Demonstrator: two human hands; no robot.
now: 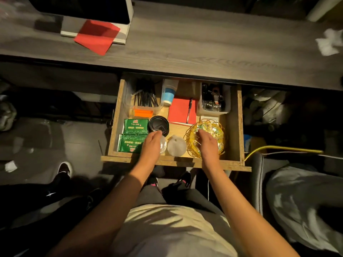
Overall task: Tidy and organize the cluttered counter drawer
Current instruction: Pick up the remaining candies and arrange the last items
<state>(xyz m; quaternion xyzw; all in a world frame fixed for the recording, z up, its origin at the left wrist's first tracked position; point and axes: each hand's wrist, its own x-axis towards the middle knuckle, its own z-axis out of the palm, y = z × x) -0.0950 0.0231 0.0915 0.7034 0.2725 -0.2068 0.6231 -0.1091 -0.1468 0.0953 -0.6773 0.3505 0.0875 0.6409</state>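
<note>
The wooden drawer point(233, 127) stands pulled open below the counter. My left hand point(151, 145) lies over a clear lid point(163, 145), its fingertips at the edge of a black cup lid point(156, 124). A frosted white lid point(176, 147) lies just right of the clear one. My right hand point(207, 142) reaches into a gold wire basket point(191, 140) of small colourful pieces, fingers curled among them; whether it holds one is hidden. Two green packets point(133, 135) lie at the front left.
The drawer's back holds a clear bin of black straws point(146, 98), orange pieces point(143, 112), a paper cup on its side point(168, 93), a red notebook with a pen point(181, 110), and a bin of small items point(213, 101). On the counter lie a red sheet point(96, 37) and crumpled tissue point(329, 43).
</note>
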